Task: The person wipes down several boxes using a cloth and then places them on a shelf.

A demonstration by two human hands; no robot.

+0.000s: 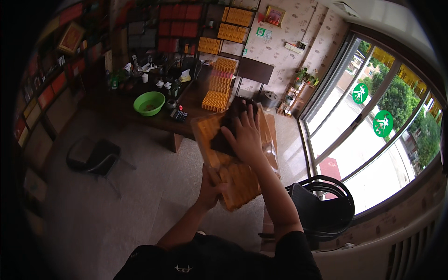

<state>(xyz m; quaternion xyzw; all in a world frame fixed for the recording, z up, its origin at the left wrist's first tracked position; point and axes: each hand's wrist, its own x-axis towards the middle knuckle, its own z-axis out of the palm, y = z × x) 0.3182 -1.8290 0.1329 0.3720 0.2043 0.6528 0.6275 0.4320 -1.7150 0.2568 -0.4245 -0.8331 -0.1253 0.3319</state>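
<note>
In front of my body, a clear plastic-wrapped pack of orange-yellow boxes (pixel 241 182) is held up at a tilt. My left hand (pixel 209 190) grips its near left corner, with the thumb on top and the fingers partly hidden under it. A dark cloth (pixel 224 140) lies bunched over the far part of the pack. Flat on that cloth rests my right hand (pixel 246 138), its fingers spread and pressing it against the wrapping. Slight blur covers the pack, so its printing cannot be read.
Beyond the pack is a dark wooden table (pixel 140 120) bearing a green basin (pixel 149 104), a calculator (pixel 179 114) and stacked yellow boxes (pixel 218 85). A black chair (pixel 101 157) stands left, stacked black chairs (pixel 322 210) right. Glass sliding doors (pixel 371 105) line the right side.
</note>
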